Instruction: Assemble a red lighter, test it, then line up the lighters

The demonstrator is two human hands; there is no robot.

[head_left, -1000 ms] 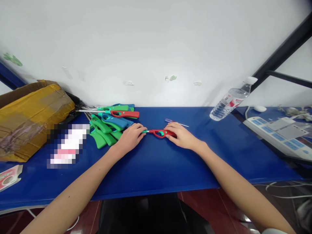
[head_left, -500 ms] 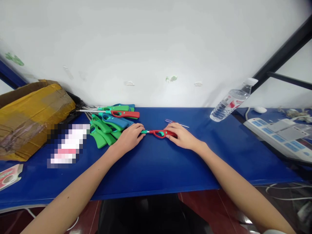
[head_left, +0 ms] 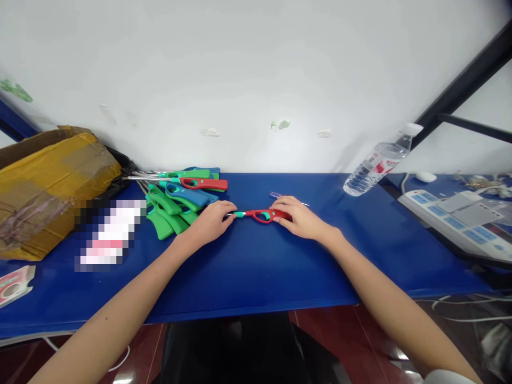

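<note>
A red lighter [head_left: 262,215] with a green trigger and a green collar lies level over the blue table, its metal tube pointing left. My right hand [head_left: 298,217] is closed round its red handle. The fingers of my left hand [head_left: 214,220] pinch the tube just left of the green collar. Left of that hand is a pile of similar lighters, among them a red one [head_left: 210,184], a blue one [head_left: 188,196] and several green ones [head_left: 162,221]. Behind my right hand lies a small screwdriver [head_left: 275,195], partly hidden by the fingers.
A taped cardboard box [head_left: 60,186] stands at the left on the blue table [head_left: 256,272], near a blurred white-and-pink item [head_left: 106,234]. On the right are a water bottle [head_left: 376,162], a power strip [head_left: 452,218] and a white mouse [head_left: 426,176]. A white wall rises behind.
My left hand has shifted slightly left along the lighter, so the green collar now shows beyond its fingertips. My right hand stays on the handle. The whole view has shifted slightly.
</note>
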